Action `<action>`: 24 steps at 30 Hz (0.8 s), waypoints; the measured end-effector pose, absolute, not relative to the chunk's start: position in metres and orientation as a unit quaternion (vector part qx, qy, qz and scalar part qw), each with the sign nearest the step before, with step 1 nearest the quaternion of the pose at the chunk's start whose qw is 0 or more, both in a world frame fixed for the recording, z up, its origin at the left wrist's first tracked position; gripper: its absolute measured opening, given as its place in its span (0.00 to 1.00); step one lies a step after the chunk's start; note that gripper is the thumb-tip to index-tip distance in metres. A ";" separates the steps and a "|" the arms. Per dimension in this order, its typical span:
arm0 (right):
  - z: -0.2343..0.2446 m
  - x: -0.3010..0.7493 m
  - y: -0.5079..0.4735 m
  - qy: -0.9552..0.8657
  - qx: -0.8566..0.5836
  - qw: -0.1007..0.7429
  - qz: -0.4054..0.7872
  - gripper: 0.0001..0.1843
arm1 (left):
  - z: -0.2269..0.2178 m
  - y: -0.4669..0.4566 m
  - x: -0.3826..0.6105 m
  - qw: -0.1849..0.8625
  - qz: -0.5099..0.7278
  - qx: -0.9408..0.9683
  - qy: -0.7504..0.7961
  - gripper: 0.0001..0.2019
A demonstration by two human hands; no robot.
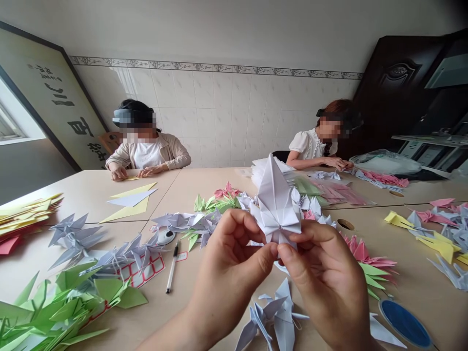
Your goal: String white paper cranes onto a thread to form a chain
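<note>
A pale lavender-white origami crane [275,195] is held up over the table, one pointed wing standing upward. My left hand [230,268] pinches its lower left side between thumb and bent fingers. On the other side, my right hand [325,273] grips the lower right, its thumb tip close to the left thumb at the base. The fingers partly hide the crane's underside. Below the hands lie more pale cranes [270,317] with a thread beside them. Pink cranes [365,251] and green folded paper [373,278] rest to the right of my right hand.
Green cranes [54,307] heap at front left, near strung pale cranes [135,253] and a pen [172,268]. Yellow sheets [29,212] are stacked far left. A blue round object [405,321] lies front right. Two people [146,151] sit across the table, hands on paper.
</note>
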State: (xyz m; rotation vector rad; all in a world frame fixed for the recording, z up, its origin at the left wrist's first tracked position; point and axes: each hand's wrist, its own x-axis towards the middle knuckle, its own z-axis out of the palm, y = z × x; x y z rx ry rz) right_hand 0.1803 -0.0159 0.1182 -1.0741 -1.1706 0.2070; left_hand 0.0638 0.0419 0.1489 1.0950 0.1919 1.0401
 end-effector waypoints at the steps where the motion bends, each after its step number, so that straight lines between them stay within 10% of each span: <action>1: 0.118 0.180 -0.016 -0.525 -0.480 0.697 0.094 0.06 | 0.149 0.042 0.064 0.722 0.471 0.499 0.089 0.11; 24: 0.111 0.189 -0.073 -0.524 -0.393 0.755 0.005 0.08 | 0.148 0.047 0.036 0.587 0.470 0.626 0.207 0.06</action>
